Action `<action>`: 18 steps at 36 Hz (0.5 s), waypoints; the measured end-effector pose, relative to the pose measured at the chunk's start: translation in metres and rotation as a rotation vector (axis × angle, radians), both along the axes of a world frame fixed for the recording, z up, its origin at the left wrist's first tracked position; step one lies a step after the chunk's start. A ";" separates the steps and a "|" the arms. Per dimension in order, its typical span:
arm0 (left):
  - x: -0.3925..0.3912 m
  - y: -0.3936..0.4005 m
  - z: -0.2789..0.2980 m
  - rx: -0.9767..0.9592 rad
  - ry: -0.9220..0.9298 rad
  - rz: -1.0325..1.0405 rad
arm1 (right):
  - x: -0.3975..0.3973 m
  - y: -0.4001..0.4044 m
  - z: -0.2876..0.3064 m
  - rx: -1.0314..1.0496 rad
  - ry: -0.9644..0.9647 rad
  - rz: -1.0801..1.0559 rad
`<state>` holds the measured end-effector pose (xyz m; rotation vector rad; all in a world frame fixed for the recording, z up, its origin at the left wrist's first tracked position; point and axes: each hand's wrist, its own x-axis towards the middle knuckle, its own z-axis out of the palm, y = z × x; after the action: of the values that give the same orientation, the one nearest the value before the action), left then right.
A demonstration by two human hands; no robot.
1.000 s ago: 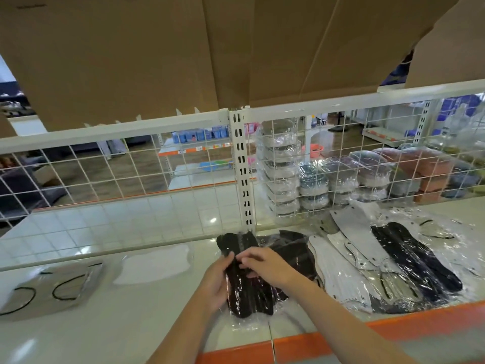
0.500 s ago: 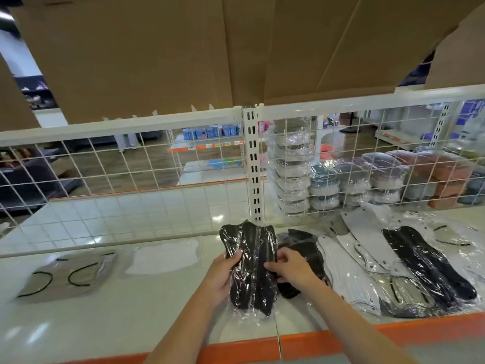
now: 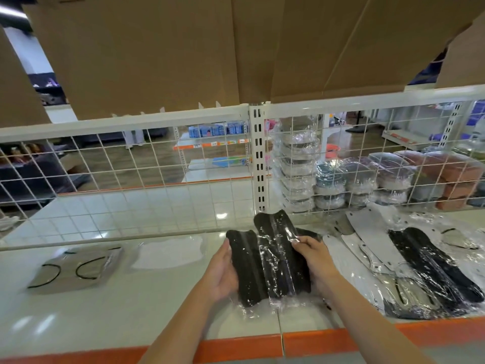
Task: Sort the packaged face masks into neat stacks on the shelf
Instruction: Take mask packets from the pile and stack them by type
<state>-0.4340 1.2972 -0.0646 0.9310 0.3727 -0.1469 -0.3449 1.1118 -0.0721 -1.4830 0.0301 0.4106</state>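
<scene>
Both hands are up over the middle of the white shelf, and between them sit two black face masks in clear crinkled plastic packets. The left hand cups the left edge of the nearer black packaged mask, palm turned in, thumb lying along the packet's side. The right hand grips the second black packaged mask, thumb on top and fingers curled behind its right edge. This second packet overlaps the first and reaches farther back, towards the white wire mesh panel.

Off to the left, lying flat on the shelf, a grey packaged mask with black ear loops sits beside a white packaged mask, the two near each other but apart. To the right there is a loose, overlapping heap: white packaged masks fanned out, and a long black packaged mask lying across them.

The shelf's front lip is orange. Brown cardboard boxes stand on the tier above. Behind the mesh, wrapped stacks of bowls fill the right side.
</scene>
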 end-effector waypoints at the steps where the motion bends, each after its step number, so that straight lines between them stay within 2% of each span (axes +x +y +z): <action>1: 0.001 -0.001 -0.002 -0.005 -0.001 -0.019 | -0.002 0.002 0.001 0.003 -0.004 0.028; 6: 0.006 -0.013 0.000 0.022 -0.058 -0.092 | -0.013 0.017 -0.003 -0.105 -0.026 0.067; 11: 0.008 -0.020 0.000 0.357 -0.035 -0.163 | -0.017 0.030 -0.007 -0.094 -0.005 0.034; 13: 0.008 -0.017 0.002 0.506 -0.016 -0.193 | -0.015 0.029 -0.006 -0.205 -0.116 0.051; 16: 0.008 -0.013 0.010 0.730 0.018 -0.328 | -0.009 0.023 -0.006 -0.511 -0.432 0.128; 18: 0.009 -0.009 0.015 0.830 0.037 -0.443 | -0.005 0.019 -0.006 -0.633 -0.632 0.236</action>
<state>-0.4245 1.2879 -0.0499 1.8294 0.2508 -0.4341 -0.3499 1.1311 -0.0779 -2.1981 -0.5671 0.0984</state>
